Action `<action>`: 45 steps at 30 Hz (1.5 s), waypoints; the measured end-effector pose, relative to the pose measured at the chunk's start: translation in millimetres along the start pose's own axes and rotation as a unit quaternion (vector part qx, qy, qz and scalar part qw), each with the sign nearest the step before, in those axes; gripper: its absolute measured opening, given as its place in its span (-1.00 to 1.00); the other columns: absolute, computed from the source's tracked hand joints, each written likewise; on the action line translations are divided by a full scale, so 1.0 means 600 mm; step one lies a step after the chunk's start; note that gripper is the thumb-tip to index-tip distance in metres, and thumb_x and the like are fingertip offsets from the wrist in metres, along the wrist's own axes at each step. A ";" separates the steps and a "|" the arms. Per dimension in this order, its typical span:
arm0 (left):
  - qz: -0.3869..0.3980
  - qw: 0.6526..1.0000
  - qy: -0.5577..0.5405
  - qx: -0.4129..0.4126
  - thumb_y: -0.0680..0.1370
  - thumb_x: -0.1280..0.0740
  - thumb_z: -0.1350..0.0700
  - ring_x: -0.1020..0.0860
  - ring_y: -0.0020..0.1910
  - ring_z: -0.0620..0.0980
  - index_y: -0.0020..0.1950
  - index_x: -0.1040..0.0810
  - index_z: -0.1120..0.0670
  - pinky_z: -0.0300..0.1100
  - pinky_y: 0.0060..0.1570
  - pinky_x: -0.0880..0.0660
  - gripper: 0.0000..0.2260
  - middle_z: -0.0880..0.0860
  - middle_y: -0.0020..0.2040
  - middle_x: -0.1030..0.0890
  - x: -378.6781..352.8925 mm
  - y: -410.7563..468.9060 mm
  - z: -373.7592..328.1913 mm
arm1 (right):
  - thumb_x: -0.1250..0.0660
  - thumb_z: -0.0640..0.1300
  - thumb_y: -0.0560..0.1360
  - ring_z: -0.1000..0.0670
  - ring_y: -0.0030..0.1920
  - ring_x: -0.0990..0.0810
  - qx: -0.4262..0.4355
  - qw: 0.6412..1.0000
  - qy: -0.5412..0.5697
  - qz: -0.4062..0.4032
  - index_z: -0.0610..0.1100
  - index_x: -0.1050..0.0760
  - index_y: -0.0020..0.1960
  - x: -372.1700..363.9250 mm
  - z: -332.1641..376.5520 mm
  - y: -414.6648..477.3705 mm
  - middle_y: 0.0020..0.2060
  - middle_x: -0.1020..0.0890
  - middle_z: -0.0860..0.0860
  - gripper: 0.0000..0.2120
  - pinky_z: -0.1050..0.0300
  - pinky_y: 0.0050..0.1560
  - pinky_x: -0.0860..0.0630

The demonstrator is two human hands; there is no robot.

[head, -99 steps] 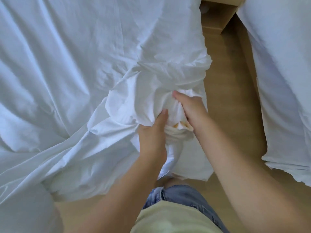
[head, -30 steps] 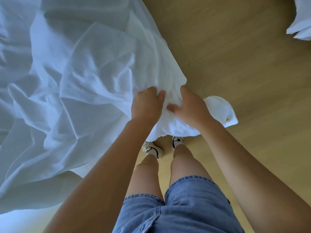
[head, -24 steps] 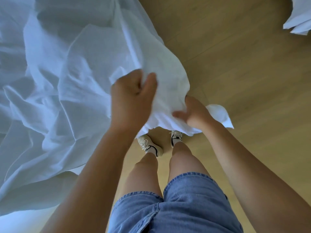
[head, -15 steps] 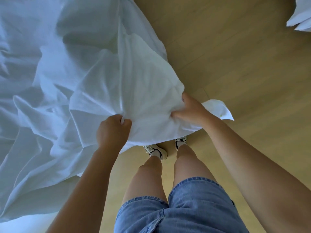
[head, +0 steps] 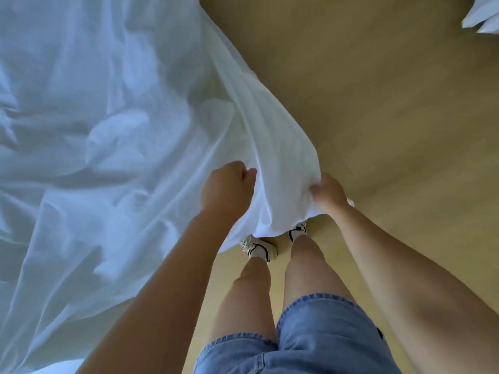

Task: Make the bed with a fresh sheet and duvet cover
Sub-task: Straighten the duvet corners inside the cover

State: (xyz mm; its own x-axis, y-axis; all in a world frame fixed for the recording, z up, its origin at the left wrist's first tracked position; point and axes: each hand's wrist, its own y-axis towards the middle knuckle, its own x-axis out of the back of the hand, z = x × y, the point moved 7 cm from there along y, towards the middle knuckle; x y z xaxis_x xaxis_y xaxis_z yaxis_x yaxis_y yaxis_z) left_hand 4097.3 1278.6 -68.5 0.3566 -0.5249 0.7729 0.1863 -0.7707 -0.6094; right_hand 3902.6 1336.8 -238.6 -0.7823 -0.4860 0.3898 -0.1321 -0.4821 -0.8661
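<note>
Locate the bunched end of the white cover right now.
Head view, centre: the bunched end of the cover hangs between the left hand and right hand, both gripping it, just above the shoes.

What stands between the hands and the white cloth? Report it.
Nothing visible does. The left hand and the right hand both grip the white cloth directly, at its hanging edge above the wooden floor.
</note>
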 end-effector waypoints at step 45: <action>0.150 0.809 -0.566 -0.050 0.25 -0.19 0.15 -0.60 -0.30 0.02 -0.33 -0.63 0.02 -0.15 -0.26 -0.49 -0.79 0.08 -0.31 -0.63 0.330 0.091 0.229 | -0.18 0.10 0.42 -0.11 0.19 -0.40 0.424 0.872 -0.062 -0.235 -0.13 -0.45 0.26 -0.054 0.537 -0.278 0.15 -0.50 -0.10 -0.51 -0.04 0.17 -0.35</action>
State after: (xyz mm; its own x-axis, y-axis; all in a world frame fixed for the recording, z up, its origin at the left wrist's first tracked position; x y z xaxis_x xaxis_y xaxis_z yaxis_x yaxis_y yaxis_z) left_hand 4303.8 1181.9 27.0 0.9926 -0.0709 -0.0990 -0.1195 -0.7244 -0.6790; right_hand 4146.3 1197.9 -5.7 -0.6840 -0.1400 0.7159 0.1199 -0.9896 -0.0790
